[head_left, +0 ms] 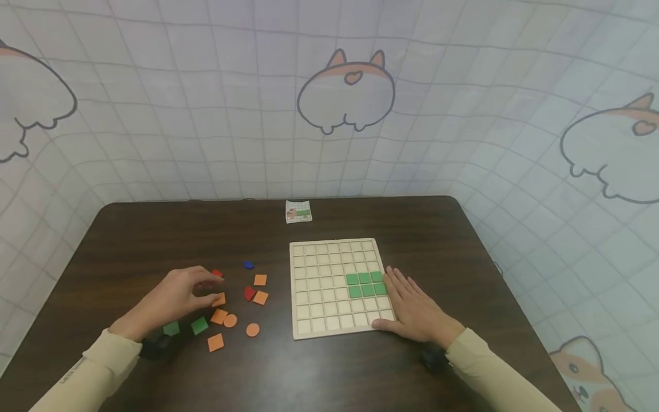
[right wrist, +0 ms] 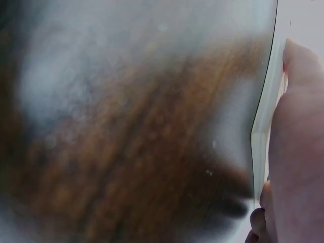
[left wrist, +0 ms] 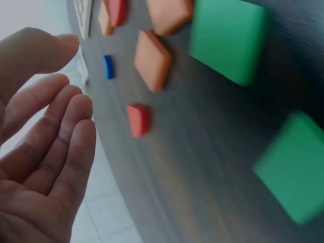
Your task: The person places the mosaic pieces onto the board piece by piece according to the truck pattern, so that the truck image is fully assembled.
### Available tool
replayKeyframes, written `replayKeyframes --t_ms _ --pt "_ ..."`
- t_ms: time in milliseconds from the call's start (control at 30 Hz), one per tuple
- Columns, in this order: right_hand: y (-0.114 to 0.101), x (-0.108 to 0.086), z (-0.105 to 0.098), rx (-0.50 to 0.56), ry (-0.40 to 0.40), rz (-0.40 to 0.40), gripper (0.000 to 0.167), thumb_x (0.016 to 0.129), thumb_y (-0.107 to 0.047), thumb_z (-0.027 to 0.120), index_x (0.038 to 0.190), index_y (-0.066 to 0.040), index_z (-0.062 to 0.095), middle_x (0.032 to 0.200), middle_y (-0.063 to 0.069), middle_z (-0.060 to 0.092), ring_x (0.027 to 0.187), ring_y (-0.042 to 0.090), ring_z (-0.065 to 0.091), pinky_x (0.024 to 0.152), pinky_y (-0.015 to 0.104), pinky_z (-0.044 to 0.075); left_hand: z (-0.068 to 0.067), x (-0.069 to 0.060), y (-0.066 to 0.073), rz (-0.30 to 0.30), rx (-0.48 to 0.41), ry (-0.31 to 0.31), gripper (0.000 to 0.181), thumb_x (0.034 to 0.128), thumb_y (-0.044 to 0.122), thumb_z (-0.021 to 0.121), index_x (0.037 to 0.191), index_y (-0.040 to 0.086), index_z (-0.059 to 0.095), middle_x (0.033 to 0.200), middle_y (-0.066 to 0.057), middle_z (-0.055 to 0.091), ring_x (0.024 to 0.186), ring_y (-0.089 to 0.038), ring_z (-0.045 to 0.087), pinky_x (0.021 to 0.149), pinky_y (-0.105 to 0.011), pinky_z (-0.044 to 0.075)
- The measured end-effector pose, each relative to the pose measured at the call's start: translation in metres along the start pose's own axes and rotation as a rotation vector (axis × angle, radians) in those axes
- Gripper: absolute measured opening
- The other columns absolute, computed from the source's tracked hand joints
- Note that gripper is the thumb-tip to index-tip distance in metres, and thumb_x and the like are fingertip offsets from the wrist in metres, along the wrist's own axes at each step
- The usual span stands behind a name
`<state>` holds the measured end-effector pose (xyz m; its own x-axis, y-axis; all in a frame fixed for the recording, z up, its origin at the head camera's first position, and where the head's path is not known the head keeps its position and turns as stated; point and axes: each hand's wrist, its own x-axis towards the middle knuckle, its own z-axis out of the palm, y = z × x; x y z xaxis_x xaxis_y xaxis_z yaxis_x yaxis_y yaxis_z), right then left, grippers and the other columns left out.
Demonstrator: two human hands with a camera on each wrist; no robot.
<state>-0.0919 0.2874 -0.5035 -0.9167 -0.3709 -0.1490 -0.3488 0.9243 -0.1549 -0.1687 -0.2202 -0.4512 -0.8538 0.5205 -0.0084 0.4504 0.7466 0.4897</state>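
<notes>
My left hand hovers over loose flat pieces on the table's left side, its fingers loosely bent and the thumb apart. In the left wrist view nothing shows between thumb and fingers. An orange square and a red piece lie by its fingertips. Green squares lie below the wrist. My right hand rests with fingers extended along the right edge of a pale gridded board, its thumb at the near right corner. Several green tiles fill two rows of cells at the board's right side.
Orange squares, orange discs, another red piece and a blue piece lie between the left hand and the board. Behind the board is a small picture card. A patterned curtain hangs behind the dark table.
</notes>
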Motion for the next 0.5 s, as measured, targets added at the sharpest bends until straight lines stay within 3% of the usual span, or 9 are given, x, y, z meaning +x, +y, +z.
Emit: replayKeyframes --t_ms 100,267,500 --pt "0.001 -0.001 0.0 -0.007 0.01 0.005 0.111 0.093 -0.077 0.05 0.164 0.001 0.016 0.173 0.021 0.015 0.162 0.038 0.019 0.127 0.058 0.029 -0.001 -0.008 -0.006 0.01 -0.001 -0.003 0.032 0.0888 0.022 0.081 0.118 0.009 0.076 0.109 -0.002 0.076 0.094 -0.02 0.074 0.076 -0.035 0.062" --pt "0.002 -0.001 0.001 -0.012 0.016 0.005 0.111 0.094 -0.078 0.049 0.165 0.0 0.016 0.174 0.021 0.015 0.162 0.037 0.018 0.127 0.058 0.028 0.0 -0.023 -0.014 0.011 0.001 -0.025 0.036 0.0856 0.026 0.084 0.118 0.011 0.077 0.108 0.003 0.076 0.092 -0.016 0.074 0.074 -0.027 0.059" --pt "-0.001 0.0 0.0 0.002 0.01 -0.001 0.11 0.094 -0.076 0.051 0.164 0.002 0.018 0.173 0.022 0.016 0.162 0.039 0.018 0.127 0.059 0.029 0.008 -0.034 -0.021 -0.014 -0.045 -0.094 0.042 0.083 0.033 0.086 0.117 0.011 0.077 0.106 0.007 0.074 0.091 -0.009 0.07 0.075 -0.024 0.058"
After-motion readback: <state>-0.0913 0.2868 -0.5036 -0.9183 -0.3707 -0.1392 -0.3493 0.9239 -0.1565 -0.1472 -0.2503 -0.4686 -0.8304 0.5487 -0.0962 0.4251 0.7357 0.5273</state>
